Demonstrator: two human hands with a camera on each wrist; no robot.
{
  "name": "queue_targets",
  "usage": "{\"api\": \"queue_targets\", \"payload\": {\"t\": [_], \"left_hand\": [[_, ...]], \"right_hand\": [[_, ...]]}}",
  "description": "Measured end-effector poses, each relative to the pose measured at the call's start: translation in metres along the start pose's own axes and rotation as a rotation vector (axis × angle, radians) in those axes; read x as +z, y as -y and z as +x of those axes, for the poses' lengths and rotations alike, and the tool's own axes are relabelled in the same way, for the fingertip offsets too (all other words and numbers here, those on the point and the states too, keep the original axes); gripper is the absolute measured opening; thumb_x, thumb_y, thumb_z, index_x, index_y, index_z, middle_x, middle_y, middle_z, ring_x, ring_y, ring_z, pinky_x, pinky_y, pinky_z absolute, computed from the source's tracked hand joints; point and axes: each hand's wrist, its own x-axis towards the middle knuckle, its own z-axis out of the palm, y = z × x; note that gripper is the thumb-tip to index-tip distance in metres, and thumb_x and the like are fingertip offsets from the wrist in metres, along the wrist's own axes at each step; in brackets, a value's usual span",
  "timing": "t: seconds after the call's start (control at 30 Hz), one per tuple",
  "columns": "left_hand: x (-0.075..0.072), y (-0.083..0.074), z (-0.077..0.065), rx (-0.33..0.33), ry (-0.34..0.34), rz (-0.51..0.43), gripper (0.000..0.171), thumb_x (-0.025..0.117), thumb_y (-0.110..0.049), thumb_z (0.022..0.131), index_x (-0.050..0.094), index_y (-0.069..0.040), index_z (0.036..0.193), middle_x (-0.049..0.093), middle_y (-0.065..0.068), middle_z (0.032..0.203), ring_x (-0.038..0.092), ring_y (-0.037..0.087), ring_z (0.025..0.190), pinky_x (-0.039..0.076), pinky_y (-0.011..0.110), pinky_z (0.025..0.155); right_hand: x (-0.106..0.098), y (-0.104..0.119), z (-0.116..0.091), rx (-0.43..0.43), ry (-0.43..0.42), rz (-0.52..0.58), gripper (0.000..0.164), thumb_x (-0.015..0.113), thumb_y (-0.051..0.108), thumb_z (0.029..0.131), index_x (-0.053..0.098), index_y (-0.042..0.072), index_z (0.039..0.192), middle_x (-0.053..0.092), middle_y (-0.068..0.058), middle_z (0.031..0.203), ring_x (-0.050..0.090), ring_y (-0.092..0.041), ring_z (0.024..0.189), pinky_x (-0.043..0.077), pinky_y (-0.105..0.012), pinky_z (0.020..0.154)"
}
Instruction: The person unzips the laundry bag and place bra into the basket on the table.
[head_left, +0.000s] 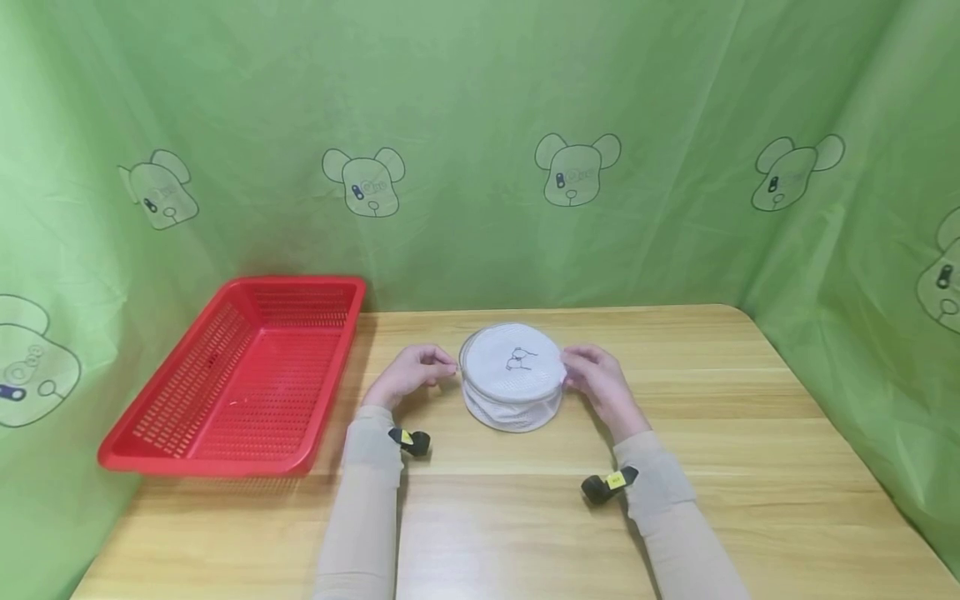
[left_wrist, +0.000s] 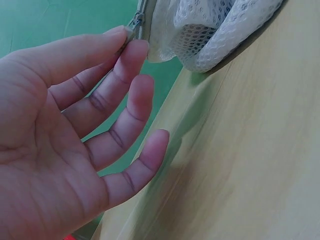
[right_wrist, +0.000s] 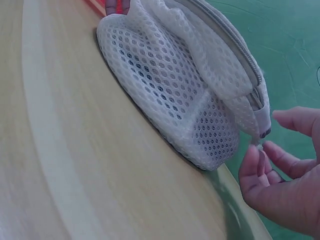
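A round white mesh laundry bag (head_left: 495, 379) stands on the table, its flat top printed with a small dark line drawing. A grey zipper (right_wrist: 242, 46) runs round its upper rim, and the mesh side sags in folds. At the left side my left hand (head_left: 411, 372) pinches the zipper pull (left_wrist: 131, 31) between thumb and index finger, with the other fingers loosely bent. Across from it, my right hand (head_left: 600, 385) pinches a small white bit of the bag's edge close to the zipper's end, as the right wrist view shows.
A red plastic basket (head_left: 330, 400) with slotted walls stands on the left of the wooden table (head_left: 720, 417). Green sheeting (head_left: 465, 83) with printed bear heads hangs behind the table and at both sides. Each sleeve carries a strapped black wrist camera.
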Motion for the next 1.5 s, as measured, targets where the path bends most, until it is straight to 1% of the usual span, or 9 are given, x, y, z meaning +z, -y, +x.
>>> {"api": "queue_targets", "payload": {"t": [0.1,0.2,0.3,0.43,0.6,0.83,1.1,1.27,1.5], "left_hand": [[0.0,0.001,0.001,0.002,-0.024,0.004,0.016,0.069,-0.013,0.088,0.068,-0.004,0.102,0.068,0.001,0.091,0.061,0.031,0.084,0.05,0.032,0.075],[0.0,0.003,0.002,0.003,-0.051,0.007,0.018,0.07,-0.015,0.087,0.067,-0.005,0.102,0.069,0.002,0.092,0.061,0.029,0.082,0.049,0.031,0.074],[0.001,0.004,0.004,0.006,-0.078,0.009,0.019,0.07,-0.016,0.087,0.067,-0.006,0.103,0.069,0.004,0.092,0.061,0.026,0.079,0.048,0.03,0.072],[0.003,0.004,0.006,0.017,-0.116,0.018,0.018,0.07,-0.017,0.087,0.068,-0.006,0.102,0.069,0.007,0.091,0.061,0.026,0.077,0.049,0.03,0.068],[0.007,0.002,0.008,0.039,-0.168,0.03,0.016,0.07,-0.015,0.088,0.069,-0.006,0.101,0.068,0.009,0.091,0.062,0.032,0.084,0.052,0.035,0.072],[0.012,0.002,0.011,0.063,-0.245,0.017,0.016,0.07,-0.012,0.087,0.068,-0.002,0.1,0.068,0.009,0.091,0.063,0.033,0.088,0.055,0.041,0.078],[0.016,0.001,0.015,0.051,-0.321,0.024,0.015,0.07,-0.011,0.086,0.07,-0.003,0.099,0.07,0.01,0.091,0.062,0.018,0.079,0.053,0.026,0.072],[0.018,-0.002,0.015,0.04,-0.354,0.017,0.014,0.07,-0.011,0.086,0.07,-0.003,0.098,0.069,0.008,0.09,0.059,0.011,0.076,0.05,0.022,0.07],[0.02,-0.003,0.015,0.04,-0.358,0.011,0.014,0.07,-0.011,0.086,0.07,-0.003,0.098,0.069,0.008,0.09,0.058,0.011,0.076,0.05,0.021,0.069]], "right_hand": [[0.001,0.0,0.0,-0.019,0.008,-0.034,0.055,0.064,0.018,0.093,0.041,-0.003,0.139,0.057,0.004,0.108,0.057,-0.004,0.087,0.052,-0.019,0.082],[0.002,0.001,0.0,-0.039,0.018,-0.047,0.058,0.064,0.018,0.093,0.04,0.0,0.143,0.054,-0.006,0.127,0.057,-0.003,0.093,0.051,-0.019,0.085],[0.002,0.001,0.0,-0.052,0.059,-0.057,0.064,0.063,0.017,0.093,0.034,0.002,0.148,0.043,-0.016,0.147,0.058,-0.002,0.096,0.051,-0.019,0.086],[0.003,0.001,-0.001,-0.045,0.121,-0.083,0.07,0.063,0.019,0.093,0.028,0.007,0.152,0.031,-0.018,0.157,0.059,-0.003,0.097,0.051,-0.019,0.089],[0.003,0.0,0.0,-0.032,0.15,-0.119,0.071,0.061,0.022,0.095,0.024,0.011,0.154,0.031,-0.02,0.156,0.06,-0.003,0.095,0.05,-0.021,0.09],[0.003,-0.001,0.001,-0.034,0.152,-0.119,0.069,0.061,0.021,0.095,0.025,0.006,0.153,0.036,-0.022,0.153,0.061,-0.002,0.094,0.052,-0.02,0.087],[0.003,-0.001,0.001,-0.031,0.146,-0.079,0.067,0.06,0.013,0.094,0.026,0.002,0.151,0.042,-0.022,0.145,0.061,-0.002,0.09,0.053,-0.017,0.085],[0.003,-0.001,0.001,-0.011,0.151,-0.03,0.069,0.061,0.005,0.091,0.027,0.002,0.151,0.05,-0.015,0.132,0.063,-0.006,0.088,0.054,-0.019,0.083],[0.003,-0.002,0.001,0.008,0.168,-0.006,0.068,0.063,0.003,0.09,0.029,-0.002,0.148,0.06,-0.003,0.114,0.064,-0.008,0.085,0.055,-0.02,0.079]]}}
